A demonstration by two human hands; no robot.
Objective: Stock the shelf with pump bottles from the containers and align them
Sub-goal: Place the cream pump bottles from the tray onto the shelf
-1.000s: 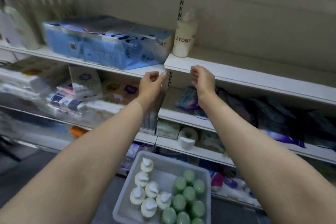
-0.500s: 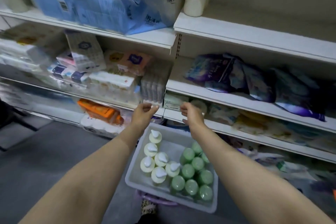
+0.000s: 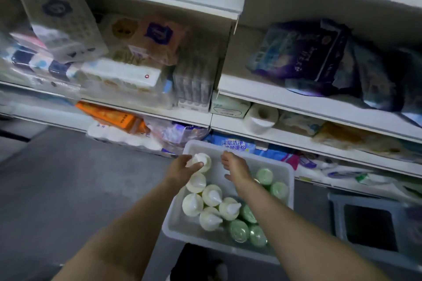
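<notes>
A translucent grey bin (image 3: pixel 290 173) sits on the floor below the shelves. It holds several cream-white pump bottles (image 3: pixel 211 196) on its left side and several green pump bottles (image 3: pixel 238 230) on its right. My left hand (image 3: pixel 182 170) is at the bin's far left corner, with thumb and fingers closed around the farthest white pump bottle (image 3: pixel 203 159). My right hand (image 3: pixel 236 167) hovers over the bin's bare middle with fingers apart, holding nothing, just left of a green bottle (image 3: pixel 264 175).
White shelves (image 3: pixel 296 100) hold tissue packs, a toilet roll (image 3: pixel 260 117) and dark purple packs (image 3: pixel 301 52). A grey square container (image 3: pixel 338 217) stands right of the bin. Grey floor (image 3: pixel 68 189) lies to the left.
Both hands dropped from the upper shelf's edge down into the bin, and the view tilted down with them. My left hand has closed on a white bottle.
</notes>
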